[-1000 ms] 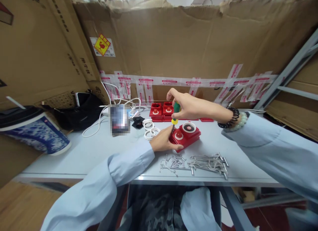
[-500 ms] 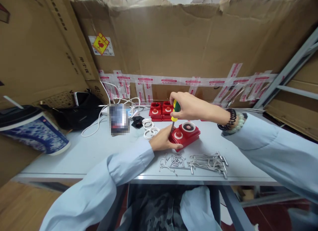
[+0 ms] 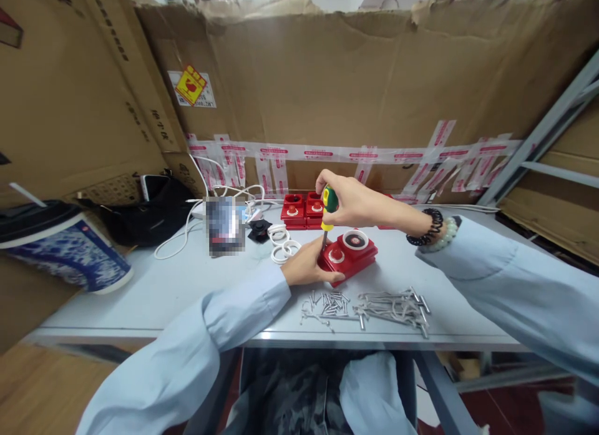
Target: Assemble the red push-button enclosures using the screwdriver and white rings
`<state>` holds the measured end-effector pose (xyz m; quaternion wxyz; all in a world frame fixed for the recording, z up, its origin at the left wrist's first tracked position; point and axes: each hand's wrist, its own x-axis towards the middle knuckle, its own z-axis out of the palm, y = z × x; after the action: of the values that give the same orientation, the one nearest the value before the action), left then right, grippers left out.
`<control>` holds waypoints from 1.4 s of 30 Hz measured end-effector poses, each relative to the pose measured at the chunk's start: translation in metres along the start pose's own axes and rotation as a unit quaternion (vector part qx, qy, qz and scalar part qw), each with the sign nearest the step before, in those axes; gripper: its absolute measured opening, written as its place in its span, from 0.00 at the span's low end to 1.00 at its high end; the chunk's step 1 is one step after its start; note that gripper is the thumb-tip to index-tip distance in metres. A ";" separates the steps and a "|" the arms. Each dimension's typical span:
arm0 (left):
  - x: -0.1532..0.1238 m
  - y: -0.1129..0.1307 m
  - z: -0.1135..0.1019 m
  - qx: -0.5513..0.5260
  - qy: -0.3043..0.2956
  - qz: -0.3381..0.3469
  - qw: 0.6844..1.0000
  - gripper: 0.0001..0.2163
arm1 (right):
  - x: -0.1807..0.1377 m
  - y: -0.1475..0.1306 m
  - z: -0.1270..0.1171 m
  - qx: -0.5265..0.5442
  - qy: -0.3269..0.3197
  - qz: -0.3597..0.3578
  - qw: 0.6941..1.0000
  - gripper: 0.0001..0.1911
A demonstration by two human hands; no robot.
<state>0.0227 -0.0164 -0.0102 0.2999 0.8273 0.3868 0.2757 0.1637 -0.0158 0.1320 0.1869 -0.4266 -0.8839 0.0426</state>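
Observation:
A red box-shaped device (image 3: 350, 261) with a round knob and a white ring on top lies on the table. My left hand (image 3: 306, 263) grips its left end, thumb along the near side. Above that end, my right hand (image 3: 349, 198) is closed round the yellow and green handle of a screwdriver (image 3: 329, 204). The screwdriver stands nearly upright, its shaft pointing down at the device's left corner; the tip is hidden near my left fingers. Just in front of the device lies a pile of small screws (image 3: 333, 303).
Metal rods with white cords (image 3: 393, 310) lie near the front edge. Behind are more red devices (image 3: 294, 213), white rings (image 3: 281, 251) and a black part (image 3: 259, 230). A blurred object (image 3: 223, 226), white cables, a black bag (image 3: 159, 216) and a large cup (image 3: 70, 251) stand left. Cardboard (image 3: 327, 79) walls the back.
My right hand has turned slightly on the screwdriver, and its wrist sits a little lower. The left hand and the red device hold their place.

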 end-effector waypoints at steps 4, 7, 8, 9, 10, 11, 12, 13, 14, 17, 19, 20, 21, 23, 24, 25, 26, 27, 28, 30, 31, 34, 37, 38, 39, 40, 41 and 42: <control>0.001 -0.001 0.000 0.005 0.001 0.007 1.000 0.26 | -0.001 0.001 0.003 -0.026 0.047 0.013 0.998 0.14; 0.001 -0.003 0.000 0.008 -0.002 0.010 1.000 0.26 | -0.001 -0.001 0.002 0.021 0.032 0.004 0.999 0.22; 0.001 -0.003 0.000 0.008 -0.004 0.009 1.000 0.26 | -0.001 -0.001 0.002 0.026 0.020 0.001 0.999 0.23; 0.001 -0.003 0.000 0.008 -0.004 0.008 1.000 0.27 | -0.001 -0.002 0.001 0.019 0.012 0.002 1.000 0.23; 0.001 -0.003 0.000 0.008 -0.004 0.008 1.000 0.27 | -0.001 -0.003 0.000 0.000 0.009 0.004 1.000 0.20; 0.001 -0.003 0.000 0.008 -0.004 0.009 1.000 0.27 | -0.001 -0.003 -0.001 -0.020 0.011 0.005 1.000 0.18; 0.000 -0.003 0.000 0.007 -0.005 0.012 1.000 0.27 | -0.001 -0.003 -0.002 -0.034 0.016 0.006 0.999 0.15; 0.000 -0.003 0.000 0.006 -0.005 0.014 1.000 0.27 | -0.001 -0.004 -0.003 -0.036 0.017 0.005 0.999 0.15; 0.000 -0.003 0.000 0.005 -0.005 0.014 1.000 0.26 | -0.001 -0.004 -0.003 -0.026 0.015 0.004 1.000 0.15; 0.000 -0.003 0.000 0.007 -0.003 0.006 1.000 0.26 | -0.002 -0.002 -0.003 0.029 0.003 -0.002 1.000 0.22; 0.000 -0.003 0.000 0.009 0.001 0.003 1.000 0.27 | -0.004 -0.001 -0.002 0.048 0.015 -0.010 0.999 0.22; 0.000 -0.003 0.000 0.008 0.002 0.003 1.000 0.27 | -0.005 0.000 -0.001 0.053 0.028 -0.016 0.998 0.21; 0.000 -0.003 0.000 0.007 0.002 0.005 1.000 0.27 | -0.007 0.001 0.000 0.059 0.040 -0.023 0.997 0.19; 0.000 -0.004 0.000 0.003 0.000 0.007 1.000 0.28 | -0.010 0.004 0.001 0.079 0.068 -0.028 0.994 0.18; 0.000 -0.004 0.000 0.003 -0.003 0.009 1.000 0.28 | -0.012 0.005 0.001 0.093 0.084 -0.027 0.992 0.18; 0.000 -0.004 0.000 0.005 -0.006 0.011 1.000 0.29 | -0.015 0.006 0.000 0.109 0.101 -0.024 0.989 0.18; 0.000 -0.004 -0.001 0.011 -0.010 0.015 1.000 0.30 | -0.017 0.007 -0.001 0.126 0.118 -0.022 0.985 0.18; -0.001 -0.004 -0.001 0.019 -0.014 0.019 1.000 0.31 | -0.019 0.009 -0.003 0.143 0.137 -0.020 0.980 0.18; -0.001 -0.004 -0.002 0.027 -0.015 0.024 0.999 0.31 | -0.022 0.011 -0.005 0.159 0.157 -0.018 0.975 0.18; -0.002 -0.005 -0.005 0.034 -0.007 0.035 0.999 0.33 | -0.027 0.017 -0.009 0.193 0.196 -0.012 0.961 0.19; -0.002 -0.006 -0.008 0.032 0.004 0.040 0.999 0.33 | -0.030 0.022 -0.010 0.211 0.218 -0.004 0.953 0.19; -0.003 -0.010 -0.019 0.021 0.037 0.078 0.996 0.23 | -0.040 0.043 -0.008 0.270 0.301 0.038 0.914 0.20; -0.001 -0.016 -0.029 0.038 0.049 0.127 0.990 0.12 | -0.049 0.073 0.002 0.328 0.374 0.100 0.862 0.18; 0.000 -0.018 -0.031 0.044 0.050 0.138 0.988 0.11 | -0.052 0.084 0.007 0.357 0.390 0.115 0.841 0.18; 0.001 -0.020 -0.033 0.047 0.049 0.147 0.987 0.10 | -0.053 0.094 0.011 0.380 0.399 0.131 0.824 0.18; 0.002 -0.021 -0.033 0.048 0.046 0.155 0.986 0.09 | -0.055 0.102 0.016 0.400 0.402 0.148 0.810 0.18; 0.003 -0.023 -0.032 0.049 0.044 0.162 0.985 0.08 | -0.056 0.109 0.020 0.418 0.406 0.162 0.797 0.18; 0.004 -0.024 -0.031 0.053 0.043 0.165 0.984 0.07 | -0.057 0.114 0.023 0.431 0.405 0.171 0.788 0.18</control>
<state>-0.0081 0.0077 -0.0056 0.1889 0.8822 0.2714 0.3353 0.2714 0.0141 0.0673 0.6813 -0.4244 -0.5299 0.2736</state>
